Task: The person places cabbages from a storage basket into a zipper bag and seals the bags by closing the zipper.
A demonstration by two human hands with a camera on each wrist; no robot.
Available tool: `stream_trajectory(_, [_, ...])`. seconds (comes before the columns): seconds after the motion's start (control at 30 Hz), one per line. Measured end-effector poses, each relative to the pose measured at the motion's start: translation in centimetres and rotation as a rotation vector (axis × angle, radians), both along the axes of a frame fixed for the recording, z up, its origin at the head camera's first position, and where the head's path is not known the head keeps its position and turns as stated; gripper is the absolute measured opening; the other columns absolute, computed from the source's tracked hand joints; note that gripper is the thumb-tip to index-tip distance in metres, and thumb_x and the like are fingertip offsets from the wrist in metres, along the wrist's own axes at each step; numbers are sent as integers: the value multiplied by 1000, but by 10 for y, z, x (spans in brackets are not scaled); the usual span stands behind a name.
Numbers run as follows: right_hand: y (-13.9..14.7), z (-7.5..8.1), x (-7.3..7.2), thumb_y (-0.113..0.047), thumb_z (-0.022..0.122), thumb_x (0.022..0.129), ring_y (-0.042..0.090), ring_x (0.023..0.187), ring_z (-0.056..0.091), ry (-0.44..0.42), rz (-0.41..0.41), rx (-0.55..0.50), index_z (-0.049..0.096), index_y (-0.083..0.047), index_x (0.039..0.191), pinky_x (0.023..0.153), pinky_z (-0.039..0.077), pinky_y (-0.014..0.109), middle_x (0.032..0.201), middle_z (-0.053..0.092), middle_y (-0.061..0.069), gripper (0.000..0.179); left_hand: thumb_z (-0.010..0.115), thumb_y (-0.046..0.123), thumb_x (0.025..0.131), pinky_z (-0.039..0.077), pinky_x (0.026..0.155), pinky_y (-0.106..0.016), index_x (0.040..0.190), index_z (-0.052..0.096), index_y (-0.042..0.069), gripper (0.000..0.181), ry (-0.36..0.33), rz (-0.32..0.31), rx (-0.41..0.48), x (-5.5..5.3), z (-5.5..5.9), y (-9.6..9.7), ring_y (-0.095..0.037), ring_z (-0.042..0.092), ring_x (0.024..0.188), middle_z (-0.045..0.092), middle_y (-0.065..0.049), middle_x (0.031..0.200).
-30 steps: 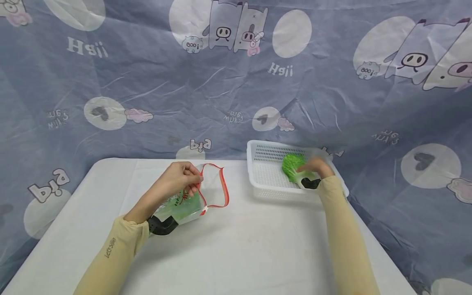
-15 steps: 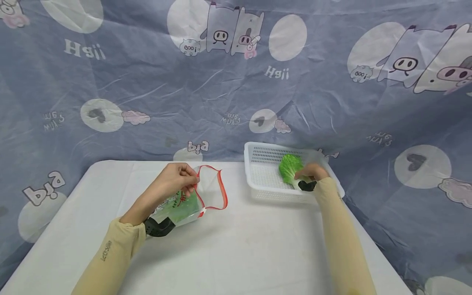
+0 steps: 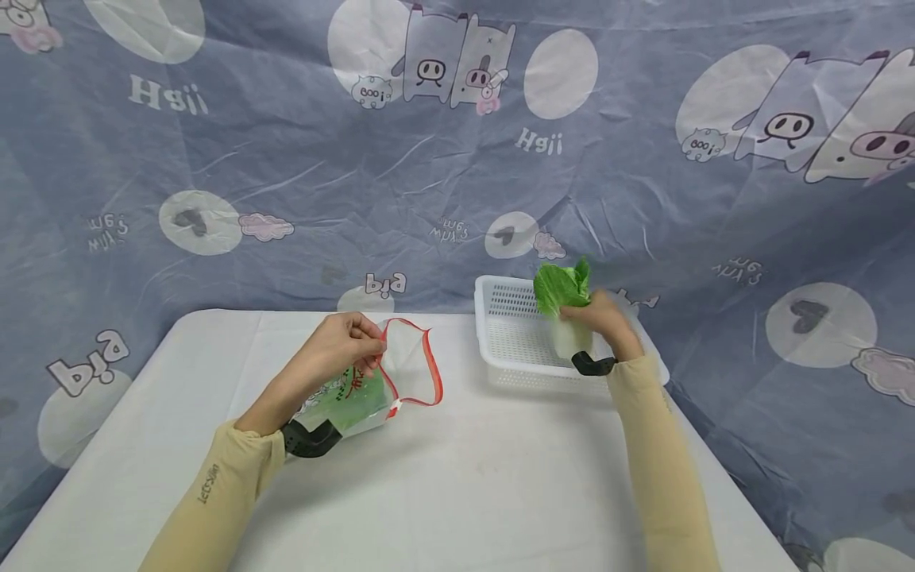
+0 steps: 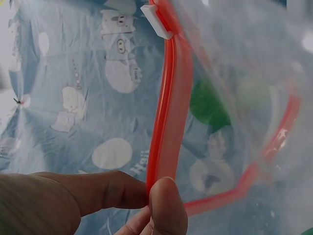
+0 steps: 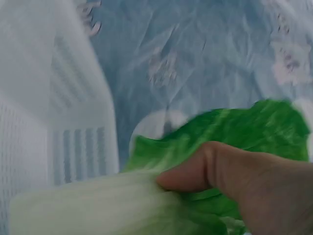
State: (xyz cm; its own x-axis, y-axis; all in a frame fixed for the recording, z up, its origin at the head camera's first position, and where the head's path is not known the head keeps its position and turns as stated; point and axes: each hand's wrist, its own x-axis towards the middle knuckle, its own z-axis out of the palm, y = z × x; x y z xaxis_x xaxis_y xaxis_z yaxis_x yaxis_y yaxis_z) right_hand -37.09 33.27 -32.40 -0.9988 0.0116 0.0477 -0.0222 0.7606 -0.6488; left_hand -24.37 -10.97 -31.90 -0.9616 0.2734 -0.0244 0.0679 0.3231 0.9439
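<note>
My left hand (image 3: 346, 343) pinches the red-edged rim of a clear zip bag (image 4: 168, 112) between thumb and fingers. The bag lies on its side, its mouth spread toward the right, with something green inside. A white slider (image 4: 157, 22) sits on the red zip strip. Over the white basket (image 3: 500, 369), my right hand (image 3: 604, 318) grips a leafy Chinese cabbage (image 3: 561, 290), its green leaves up and its pale stem end (image 5: 88, 205) pointing down. In the right wrist view the thumb presses along the stem; the other fingers are hidden behind it.
The perforated basket stands at the back right of the white table (image 3: 457, 477). A blue-grey cartoon-print cloth (image 3: 400, 175) hangs behind the table and down its right side. Each wrist carries a black camera mount (image 3: 312, 438).
My right hand has taken hold of the cabbage and raised it from the basket floor, tipping it more upright. My left hand stays on the bag rim.
</note>
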Motion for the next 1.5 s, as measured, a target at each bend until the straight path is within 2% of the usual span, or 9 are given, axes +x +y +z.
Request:
stream_trajectory(0.13, [-28,7,16,-17,72,82,35,112,54,196,43,-71,41,7,133,98,46,46,124,54,26,64,63,12,90,56,63,-40,105,56,-4,23,-6,12,-2,0,-1,1,-14,62,56,64,-7,74])
stream_trajectory(0.27, [-62,14,35,-14,72,83,41,128,45,296,91,-148,29,3,144,108,37,52,137,46,27,76,61,10,89,56,62,-40,105,57,-4,21,-12,25,0,0,-2,2,-14,61,55,63,-6,74])
stream_trajectory(0.53, [-133,19,85,-14,73,84,32,118,54,309,200,-339,48,-1,132,105,41,46,125,57,20,55,58,11,90,57,65,-41,105,58,-2,20,-13,47,-10,0,-1,3,-16,62,57,64,-8,79])
stream_trajectory(0.7, [-173,21,123,-10,70,86,31,111,57,327,312,-381,52,2,126,97,45,45,119,60,21,45,58,12,91,57,66,-41,106,59,-1,20,-22,48,-6,-1,-2,4,-16,62,57,63,-7,78])
stream_trajectory(0.83, [-189,16,138,-7,70,86,18,102,59,315,372,-421,54,1,119,92,47,37,110,62,16,37,59,13,92,57,66,-42,106,60,-2,20,-17,54,-5,-1,-2,4,-16,62,57,63,-7,75])
stream_trajectory(0.97, [-195,9,142,-6,69,87,7,95,57,259,435,-470,55,1,117,87,48,31,106,63,14,34,59,15,93,56,65,-44,106,60,-2,21,-9,60,-10,-2,-2,4,-17,62,57,63,-7,74])
stream_trajectory(1.17, [-195,-5,138,0,65,88,6,97,59,138,569,-578,46,-4,130,85,51,31,111,61,6,47,59,16,94,56,66,-44,105,60,-1,21,-18,73,-11,-3,-1,5,-16,62,57,63,-7,76])
stream_trajectory(1.4, [-193,-30,115,18,53,82,9,92,61,-94,872,-842,58,-12,105,82,50,24,98,63,-5,38,54,13,94,56,63,-43,107,58,-2,20,-23,69,-1,-2,0,6,-16,62,56,64,-6,76])
stream_trajectory(1.5, [-191,-41,102,20,52,79,9,104,59,-209,913,-950,61,-13,112,92,48,25,111,64,-4,47,51,9,93,56,63,-42,106,56,-3,18,-20,72,8,-1,1,6,-17,63,56,64,-7,76])
